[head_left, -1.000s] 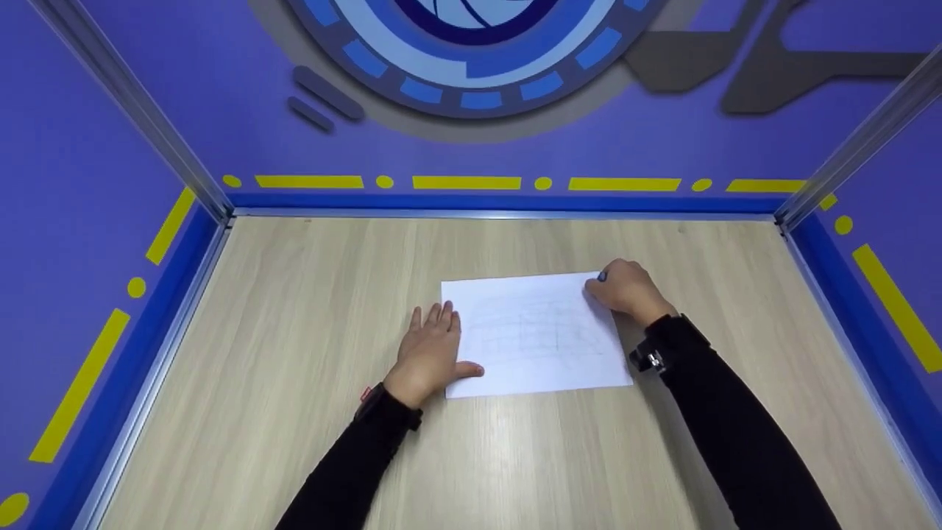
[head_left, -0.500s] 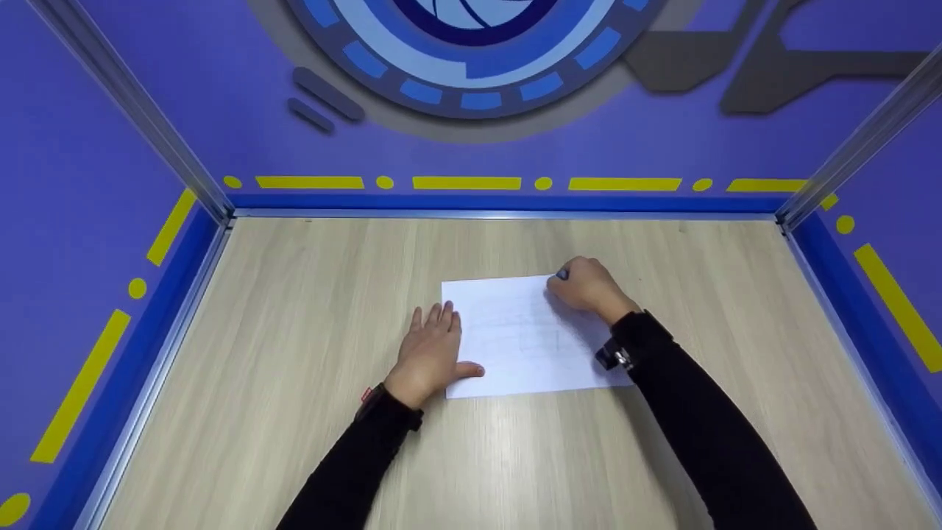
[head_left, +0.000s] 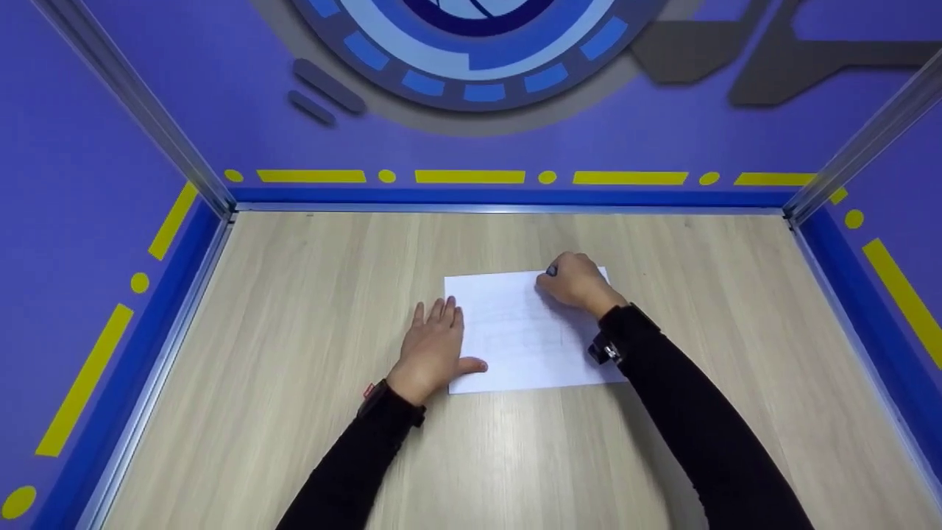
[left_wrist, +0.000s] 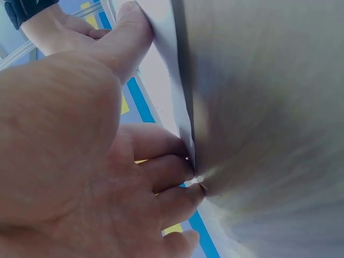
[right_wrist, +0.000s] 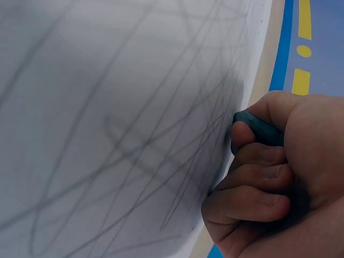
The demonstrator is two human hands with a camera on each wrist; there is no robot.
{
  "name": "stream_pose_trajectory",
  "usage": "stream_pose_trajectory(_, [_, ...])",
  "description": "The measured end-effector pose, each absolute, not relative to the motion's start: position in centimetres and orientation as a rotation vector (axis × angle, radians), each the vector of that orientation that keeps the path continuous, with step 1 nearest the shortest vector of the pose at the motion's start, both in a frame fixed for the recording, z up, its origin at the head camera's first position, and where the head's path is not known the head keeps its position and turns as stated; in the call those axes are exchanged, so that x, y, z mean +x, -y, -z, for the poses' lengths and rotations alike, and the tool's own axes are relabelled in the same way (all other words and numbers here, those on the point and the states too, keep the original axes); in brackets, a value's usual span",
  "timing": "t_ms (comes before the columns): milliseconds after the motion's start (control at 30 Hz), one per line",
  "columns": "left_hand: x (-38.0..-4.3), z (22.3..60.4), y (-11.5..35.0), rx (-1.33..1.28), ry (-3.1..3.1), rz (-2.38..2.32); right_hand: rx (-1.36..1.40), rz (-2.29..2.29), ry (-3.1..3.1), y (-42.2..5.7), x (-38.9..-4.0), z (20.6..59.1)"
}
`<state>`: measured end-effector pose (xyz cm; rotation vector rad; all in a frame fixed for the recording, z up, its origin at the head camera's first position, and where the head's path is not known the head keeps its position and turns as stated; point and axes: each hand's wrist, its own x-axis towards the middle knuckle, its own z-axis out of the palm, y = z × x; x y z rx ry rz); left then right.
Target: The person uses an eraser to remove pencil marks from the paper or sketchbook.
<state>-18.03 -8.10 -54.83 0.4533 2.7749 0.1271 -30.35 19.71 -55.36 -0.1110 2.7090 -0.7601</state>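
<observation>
A white sheet of paper (head_left: pixel 508 368) lies on the table, marked with faint grey pencil lines. My left hand (head_left: pixel 430 350) rests flat at the sheet's left edge, thumb over the paper and fingers stretched out. In the left wrist view the fingertips press down beside the slightly lifted paper edge (left_wrist: pixel 174 70). My right hand (head_left: pixel 578 283) is at the sheet's upper edge, gripping a small dark teal eraser (right_wrist: pixel 260 128) between thumb and curled fingers. Its worn end is right at the paper. Crossing pencil strokes (right_wrist: pixel 134 145) and small dark specks show in the right wrist view.
The light wood table (head_left: pixel 309 353) is enclosed by blue-purple panels with yellow dashes at the back (head_left: pixel 471 147) and both sides. A metal rail (head_left: pixel 515 209) runs along the table's back edge. A wrist strap with a camera (head_left: pixel 607 350) sits on the right forearm.
My right hand has moved left along the paper's top edge with the eraser, from the upper right corner. The left hand has stayed in place, and the head view has tilted slightly down.
</observation>
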Motion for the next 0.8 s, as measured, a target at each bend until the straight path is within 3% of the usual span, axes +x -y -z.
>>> stream_pose_trajectory(800, [-17.9,54.9,8.1,0.448,-2.788,-0.182,0.106,0.712,-2.719,-28.8,-29.5,55.2])
